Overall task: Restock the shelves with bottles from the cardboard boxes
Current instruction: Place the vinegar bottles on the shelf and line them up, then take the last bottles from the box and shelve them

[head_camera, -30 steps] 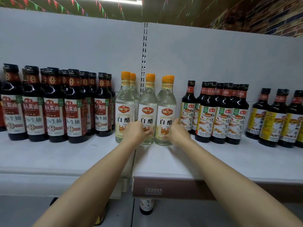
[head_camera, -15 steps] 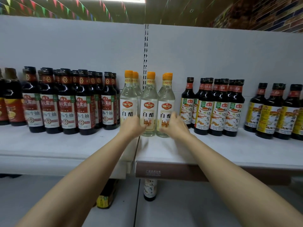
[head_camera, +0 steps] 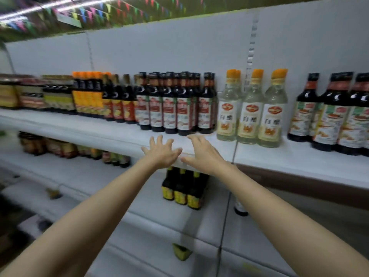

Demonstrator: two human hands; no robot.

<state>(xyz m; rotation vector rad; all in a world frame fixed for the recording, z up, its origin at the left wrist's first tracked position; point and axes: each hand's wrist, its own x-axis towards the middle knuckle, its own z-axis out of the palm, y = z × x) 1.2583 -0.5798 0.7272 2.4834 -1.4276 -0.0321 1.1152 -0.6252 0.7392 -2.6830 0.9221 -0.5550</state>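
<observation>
Reaching out with both arms at the white shelf (head_camera: 279,162), I see my left hand (head_camera: 162,152) and right hand (head_camera: 201,154) side by side over its front edge, thumbs nearly touching, fingers spread and straight, grasping nothing. Neither hand touches a bottle; whether the palms rest on the shelf edge I cannot tell, frame is motion-blurred. Clear vinegar bottles (head_camera: 250,108) with orange caps stand upright in a front row of three on that shelf, up and right of my right hand, apart from it, at least one more behind the leftmost. Dark soy sauce bottles (head_camera: 169,104) with red-and-white labels stand packed just left of them, directly beyond my fingertips. More dark bottles (head_camera: 329,112) with pale labels stand right of the vinegar, a gap between the two groups. Further left, orange-capped dark bottles (head_camera: 87,94) and blurred jars (head_camera: 30,92) line the same shelf. On the lower shelf (head_camera: 99,176), a cluster of dark bottles with yellow labels (head_camera: 181,188) sits below my hands. Coloured bunting (head_camera: 89,13) hangs overhead.
</observation>
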